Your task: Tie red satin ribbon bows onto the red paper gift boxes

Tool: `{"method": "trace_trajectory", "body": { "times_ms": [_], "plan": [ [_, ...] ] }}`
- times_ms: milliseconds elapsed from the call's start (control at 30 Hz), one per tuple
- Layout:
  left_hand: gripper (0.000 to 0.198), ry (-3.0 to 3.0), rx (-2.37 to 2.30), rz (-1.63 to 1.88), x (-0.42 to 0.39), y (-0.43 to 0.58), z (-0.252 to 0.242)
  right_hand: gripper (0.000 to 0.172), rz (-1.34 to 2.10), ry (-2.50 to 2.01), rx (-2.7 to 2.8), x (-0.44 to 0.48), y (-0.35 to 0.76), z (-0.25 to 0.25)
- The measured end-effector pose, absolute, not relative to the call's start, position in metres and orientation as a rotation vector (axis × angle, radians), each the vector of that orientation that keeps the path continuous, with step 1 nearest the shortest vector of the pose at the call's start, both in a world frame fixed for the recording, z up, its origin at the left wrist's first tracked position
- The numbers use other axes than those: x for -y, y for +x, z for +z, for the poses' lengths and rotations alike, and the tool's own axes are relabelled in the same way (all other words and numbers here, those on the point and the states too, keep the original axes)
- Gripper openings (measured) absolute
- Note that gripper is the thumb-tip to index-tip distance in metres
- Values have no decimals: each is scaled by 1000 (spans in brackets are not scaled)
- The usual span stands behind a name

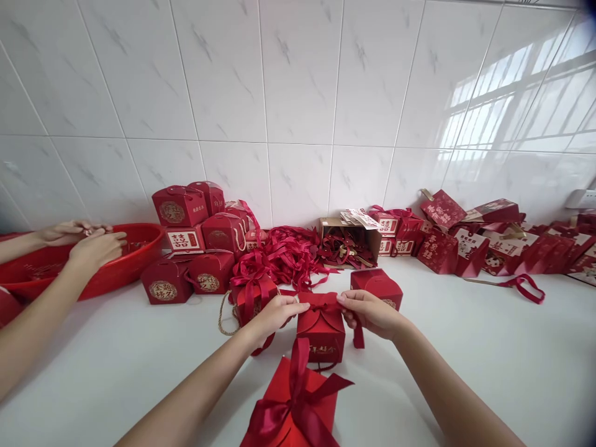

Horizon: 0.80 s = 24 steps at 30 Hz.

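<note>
A small red gift box with gold lettering stands upright in front of me. Across its top runs a dark red ribbon, crossed at the middle. My left hand pinches the ribbon at the box's left side. On the right side, my right hand grips the other part, and a loose end hangs below the fingers. Nearer to me sits a red box with a large satin bow. Left of my left hand is another bowed box; a plain red box is behind my right hand.
A heap of red ribbons lies by the tiled wall, beside an open cardboard box. Stacked red boxes stand left, more red packages right. At far left, another person's hands are over a red basin.
</note>
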<state>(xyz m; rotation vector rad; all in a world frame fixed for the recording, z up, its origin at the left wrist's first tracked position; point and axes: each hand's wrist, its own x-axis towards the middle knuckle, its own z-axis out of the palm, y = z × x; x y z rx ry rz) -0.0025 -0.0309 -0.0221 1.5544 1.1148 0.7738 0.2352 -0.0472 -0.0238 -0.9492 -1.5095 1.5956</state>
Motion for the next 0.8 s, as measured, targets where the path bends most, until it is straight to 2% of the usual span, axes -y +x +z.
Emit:
{"method": "trace_trajectory", "body": {
  "times_ms": [300,433,567,733,800],
  "plan": [
    [48,1580,-1132,754,20,-10,-21,33,1570,-896,1409,42,255,-37],
    [34,1725,-1193,873,25,-9,-14,26,1531,-838,1361,49,252,-32],
    [19,2223,-1338,1169,35,4,6,21,1511,-749,1336,51,243,-22],
    [30,2637,-1301,931,41,30,24,14,1482,-686,1362,52,232,-4],
    [21,2695,-1370,940,41,37,24,16,1457,-695,1384,55,231,3]
  ]
}}
